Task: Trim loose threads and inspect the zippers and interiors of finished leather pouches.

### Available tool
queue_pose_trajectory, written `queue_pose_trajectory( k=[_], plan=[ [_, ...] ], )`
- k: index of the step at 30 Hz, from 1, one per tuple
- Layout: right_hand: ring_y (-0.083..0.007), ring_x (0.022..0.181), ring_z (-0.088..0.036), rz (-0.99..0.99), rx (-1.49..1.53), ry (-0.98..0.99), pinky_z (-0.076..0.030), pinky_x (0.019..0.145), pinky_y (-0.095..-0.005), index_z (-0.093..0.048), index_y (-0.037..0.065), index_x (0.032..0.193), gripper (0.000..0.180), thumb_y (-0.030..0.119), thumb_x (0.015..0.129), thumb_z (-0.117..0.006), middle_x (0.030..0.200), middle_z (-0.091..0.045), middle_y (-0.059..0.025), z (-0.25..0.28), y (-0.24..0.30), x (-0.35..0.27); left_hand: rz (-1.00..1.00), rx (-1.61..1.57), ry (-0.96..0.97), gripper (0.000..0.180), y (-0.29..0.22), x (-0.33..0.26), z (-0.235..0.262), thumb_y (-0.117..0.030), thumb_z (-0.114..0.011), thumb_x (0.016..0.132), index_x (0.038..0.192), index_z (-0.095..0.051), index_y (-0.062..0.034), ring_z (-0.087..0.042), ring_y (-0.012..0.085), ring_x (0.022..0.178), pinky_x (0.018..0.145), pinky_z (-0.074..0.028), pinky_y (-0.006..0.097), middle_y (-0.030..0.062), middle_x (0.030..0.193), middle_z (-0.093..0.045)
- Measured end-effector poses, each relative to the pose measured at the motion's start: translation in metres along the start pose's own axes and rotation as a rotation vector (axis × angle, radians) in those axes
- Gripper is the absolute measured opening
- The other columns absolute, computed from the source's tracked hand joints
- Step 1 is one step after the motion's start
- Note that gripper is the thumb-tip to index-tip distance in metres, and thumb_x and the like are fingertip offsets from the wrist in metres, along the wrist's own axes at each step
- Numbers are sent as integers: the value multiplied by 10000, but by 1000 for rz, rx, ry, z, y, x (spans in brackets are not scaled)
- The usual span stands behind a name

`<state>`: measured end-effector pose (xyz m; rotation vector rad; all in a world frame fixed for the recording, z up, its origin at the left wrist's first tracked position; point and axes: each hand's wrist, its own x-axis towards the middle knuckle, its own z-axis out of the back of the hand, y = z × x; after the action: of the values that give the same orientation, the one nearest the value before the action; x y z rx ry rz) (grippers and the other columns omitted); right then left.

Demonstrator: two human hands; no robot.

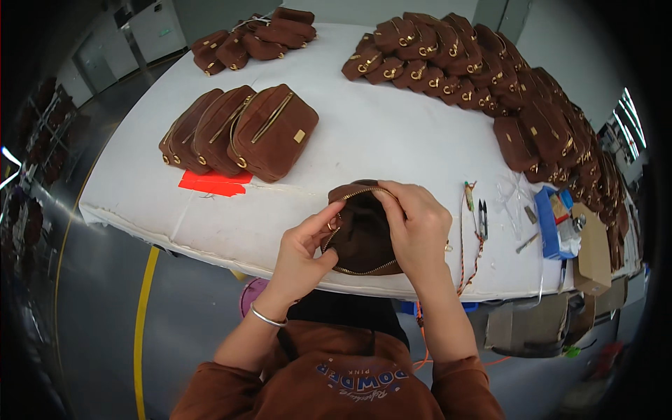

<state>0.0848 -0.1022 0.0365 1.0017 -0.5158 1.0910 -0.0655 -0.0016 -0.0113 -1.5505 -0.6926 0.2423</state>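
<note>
Two bare hands, both partly closed, hold a brown, soft-looking bag with a gold-toothed zipper (pixel 364 245) above the near edge of a white-covered table (pixel 350 140). The left hand (pixel 301 255), below which a silver bangle (pixel 269 320) circles the wrist, pinches the left side of the bag's rim between thumb and fingers. The right hand (pixel 420 220) curls around the right side, gripping the rim. The zipper is undone and the mouth gapes upward, showing a dark interior.

Just right of the right hand lies a pair of slim black-handled tools (pixel 483 220) beside a twisted reddish cord (pixel 476 266). Further right, a blue open-topped box (pixel 548 238) holding small items stands next to a tan cardboard box (pixel 591 259).

Beyond the left hand, a flat bright-red piece (pixel 213 183) lies in front of three brown rounded bags with gold zippers (pixel 241 133), which lean together in a row. A large stacked heap of similar brown bags (pixel 483 77) fills the far right, and a smaller brown pile (pixel 262 38) lies at the far left.
</note>
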Motion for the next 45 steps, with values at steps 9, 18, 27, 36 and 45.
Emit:
queue_pose_trajectory(
  k=[9,18,27,36,45],
  plan=[
    [-287,903,-629,-77,-54,163,-490,803,-405,-655,31,1110,369,135,773,-765,967,-674,-111,19,-6,-2,60,-89,-20,751,10,0,-5,213,-540,750,1459,-352,50,-513,156,1222,1068,-389,300,98,1341,-523],
    [-292,1100,-591,-390,14,138,-450,967,-354,-539,-11,1297,516,57,820,-721,1211,-590,-185,52,-23,-51,-28,145,-126,667,7,5,-17,118,-620,813,1431,-382,38,-565,139,1111,933,-476,278,84,1229,-568],
    [-317,1128,-544,-191,-104,163,-364,1025,-438,-548,57,1289,570,104,761,-755,1200,-576,-143,49,-5,-33,-146,335,-143,448,15,4,-21,105,-650,833,1268,-581,21,-564,116,921,840,-474,232,63,1076,-574],
    [-229,727,-616,62,-159,165,-455,691,-357,-687,61,1004,202,209,869,-659,801,-642,-50,14,-6,-5,-34,304,-22,608,6,8,-20,155,-665,776,1345,-561,-31,-503,109,854,829,-458,209,25,1044,-525],
    [-265,753,-642,-31,-228,336,-482,677,-373,-693,61,1019,196,195,882,-651,820,-689,-87,1,-10,3,211,-112,27,732,0,11,-17,219,-628,778,1442,-439,-26,-566,75,993,902,-475,222,35,1170,-612]
  ],
)
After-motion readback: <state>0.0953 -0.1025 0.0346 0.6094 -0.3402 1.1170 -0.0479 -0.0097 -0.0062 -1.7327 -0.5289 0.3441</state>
